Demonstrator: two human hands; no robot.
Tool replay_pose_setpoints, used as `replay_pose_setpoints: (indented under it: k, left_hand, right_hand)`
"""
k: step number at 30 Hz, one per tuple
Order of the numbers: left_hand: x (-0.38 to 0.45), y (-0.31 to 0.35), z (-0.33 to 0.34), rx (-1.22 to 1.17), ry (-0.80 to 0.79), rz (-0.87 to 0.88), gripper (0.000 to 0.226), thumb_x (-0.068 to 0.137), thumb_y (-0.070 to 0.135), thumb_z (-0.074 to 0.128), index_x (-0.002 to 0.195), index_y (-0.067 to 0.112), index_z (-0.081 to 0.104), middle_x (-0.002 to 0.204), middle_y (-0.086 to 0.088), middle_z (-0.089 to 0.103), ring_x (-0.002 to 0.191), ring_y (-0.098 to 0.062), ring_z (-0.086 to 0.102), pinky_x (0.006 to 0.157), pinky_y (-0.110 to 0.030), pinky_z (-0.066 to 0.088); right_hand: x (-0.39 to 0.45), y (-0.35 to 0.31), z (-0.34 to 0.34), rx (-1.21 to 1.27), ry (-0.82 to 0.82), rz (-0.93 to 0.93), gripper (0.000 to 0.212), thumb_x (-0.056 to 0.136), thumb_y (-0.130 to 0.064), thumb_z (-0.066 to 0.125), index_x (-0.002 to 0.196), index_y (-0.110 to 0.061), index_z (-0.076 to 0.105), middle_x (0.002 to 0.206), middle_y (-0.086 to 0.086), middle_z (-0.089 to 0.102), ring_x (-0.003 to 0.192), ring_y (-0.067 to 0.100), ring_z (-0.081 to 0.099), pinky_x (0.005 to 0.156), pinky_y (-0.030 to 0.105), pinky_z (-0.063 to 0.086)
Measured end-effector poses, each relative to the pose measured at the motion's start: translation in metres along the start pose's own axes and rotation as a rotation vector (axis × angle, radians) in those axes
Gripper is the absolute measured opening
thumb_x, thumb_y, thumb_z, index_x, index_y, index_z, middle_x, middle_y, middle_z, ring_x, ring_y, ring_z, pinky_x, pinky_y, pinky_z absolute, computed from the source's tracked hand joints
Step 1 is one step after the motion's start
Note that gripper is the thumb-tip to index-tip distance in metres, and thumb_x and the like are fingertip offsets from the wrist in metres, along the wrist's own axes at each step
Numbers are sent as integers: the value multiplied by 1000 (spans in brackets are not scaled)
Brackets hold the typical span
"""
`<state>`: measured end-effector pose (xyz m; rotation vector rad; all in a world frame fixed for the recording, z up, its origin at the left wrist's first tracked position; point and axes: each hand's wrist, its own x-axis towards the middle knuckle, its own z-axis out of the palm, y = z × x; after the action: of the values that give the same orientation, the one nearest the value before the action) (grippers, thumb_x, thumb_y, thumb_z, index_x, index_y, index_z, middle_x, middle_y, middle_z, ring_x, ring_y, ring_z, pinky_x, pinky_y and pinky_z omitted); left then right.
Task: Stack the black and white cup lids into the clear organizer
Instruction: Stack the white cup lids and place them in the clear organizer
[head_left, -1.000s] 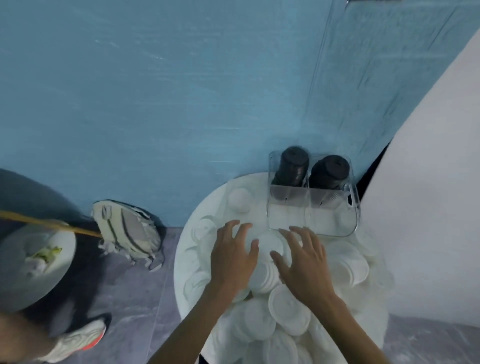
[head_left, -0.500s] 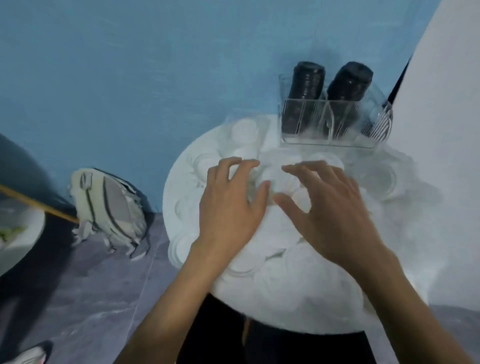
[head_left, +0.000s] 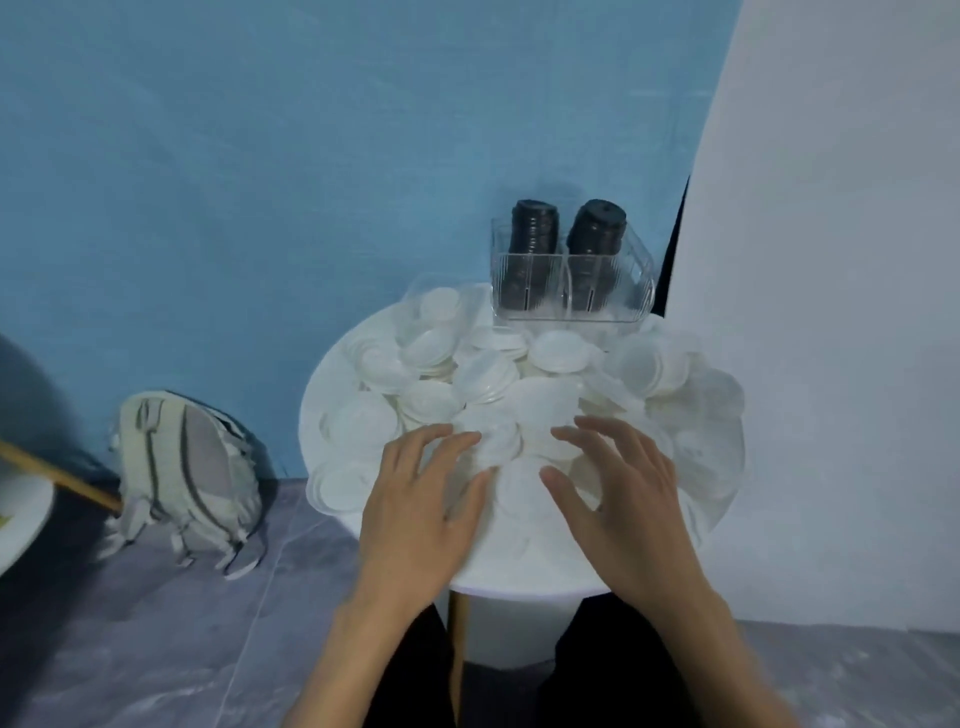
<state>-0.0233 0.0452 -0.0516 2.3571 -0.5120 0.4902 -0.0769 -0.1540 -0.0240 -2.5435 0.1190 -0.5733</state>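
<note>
White lids partly under hands, blurred.

No legible text, labels or nos. anywhere

There is one view only — a wide-angle camera worn on the head, looking forward and steeply down at a round white table close below. The table's near edge sits just above the lower middle; its far edge meets a blue wall. Both forearms enter from the bottom edge. Straight lines bow toward the sides — the grey floor fills the lower left.
</note>
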Motion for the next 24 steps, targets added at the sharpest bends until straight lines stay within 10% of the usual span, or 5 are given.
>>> replay_pose_setpoints:
  k: [24]
  left_hand:
    - [153, -1, 41, 231, -464, -100, 52, 101, 62, 40, 150, 47, 33, 150, -1, 38, 135, -26, 43, 103, -41, 46]
  right_hand:
    - [115, 33, 10, -72, -236, -5, 45, 97, -54, 54, 140, -39, 52, 142, -17, 45, 130, 10, 45, 110, 28, 31]
